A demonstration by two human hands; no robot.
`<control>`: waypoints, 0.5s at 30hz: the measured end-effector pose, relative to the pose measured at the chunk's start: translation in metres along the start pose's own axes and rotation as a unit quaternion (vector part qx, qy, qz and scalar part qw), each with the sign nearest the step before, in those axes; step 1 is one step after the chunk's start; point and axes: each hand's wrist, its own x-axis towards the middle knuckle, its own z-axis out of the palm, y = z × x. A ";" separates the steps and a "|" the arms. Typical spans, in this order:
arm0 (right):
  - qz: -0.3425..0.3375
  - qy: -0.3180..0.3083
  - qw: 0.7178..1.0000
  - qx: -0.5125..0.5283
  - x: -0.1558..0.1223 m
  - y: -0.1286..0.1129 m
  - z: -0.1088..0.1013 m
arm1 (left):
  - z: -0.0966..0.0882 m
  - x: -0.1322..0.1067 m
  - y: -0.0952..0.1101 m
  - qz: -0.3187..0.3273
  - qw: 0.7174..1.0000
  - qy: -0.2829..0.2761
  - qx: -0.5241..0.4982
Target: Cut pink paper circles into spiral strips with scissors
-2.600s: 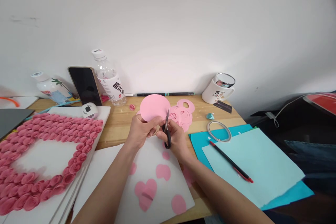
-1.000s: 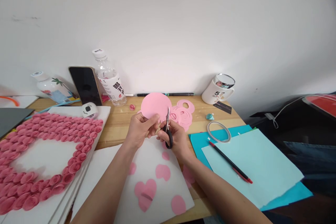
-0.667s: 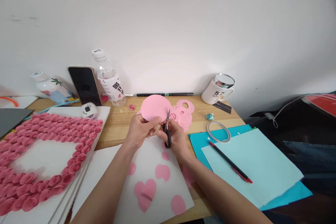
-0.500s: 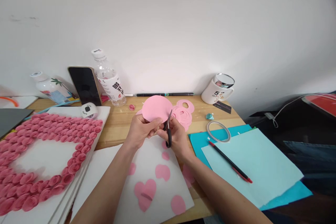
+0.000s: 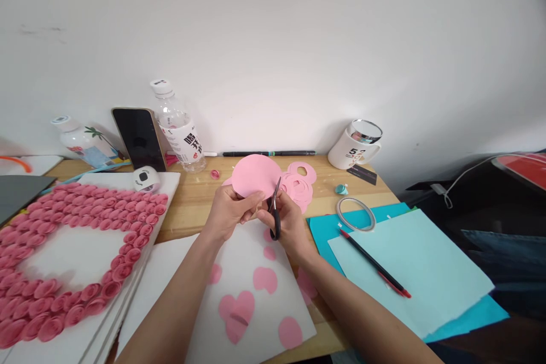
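Observation:
My left hand (image 5: 230, 211) pinches the lower edge of a pink paper circle (image 5: 255, 174) and holds it up above the desk. My right hand (image 5: 288, 222) grips small black-handled scissors (image 5: 274, 211), blades pointing up at the circle's right edge. Behind the circle lies a pile of pink spiral cut-outs (image 5: 300, 181). Under my hands is a white sheet (image 5: 239, 290) with pink heart shapes on it.
A white board (image 5: 77, 250) covered with pink paper roses lies at left. A phone (image 5: 139, 139), two bottles (image 5: 177, 127), a mug (image 5: 356, 145) and pens stand along the wall. A tape ring (image 5: 355, 213), a red-and-black pen (image 5: 375, 264) and blue paper sheets (image 5: 418, 267) lie at right.
The pink circle has turned slightly in my left hand and shifted a little right, while the scissors have worked open and closed along its right edge.

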 end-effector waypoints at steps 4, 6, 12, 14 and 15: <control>-0.005 0.002 1.000 -0.003 0.000 0.000 0.000 | 0.001 0.000 0.003 0.002 1.000 -0.002 0.003; -0.004 0.002 1.000 0.002 0.000 0.000 0.000 | 0.001 -0.001 0.003 0.003 1.000 -0.003 0.008; 0.023 -0.004 0.999 0.022 -0.001 -0.001 0.000 | 0.000 0.000 0.002 0.001 1.000 0.015 0.015; 0.040 -0.001 0.999 0.027 -0.002 -0.002 0.000 | 0.000 0.000 0.002 -0.003 1.000 0.019 0.012; 0.046 0.001 0.999 0.027 -0.002 -0.003 0.000 | -0.001 0.000 0.002 -0.004 1.000 0.020 0.010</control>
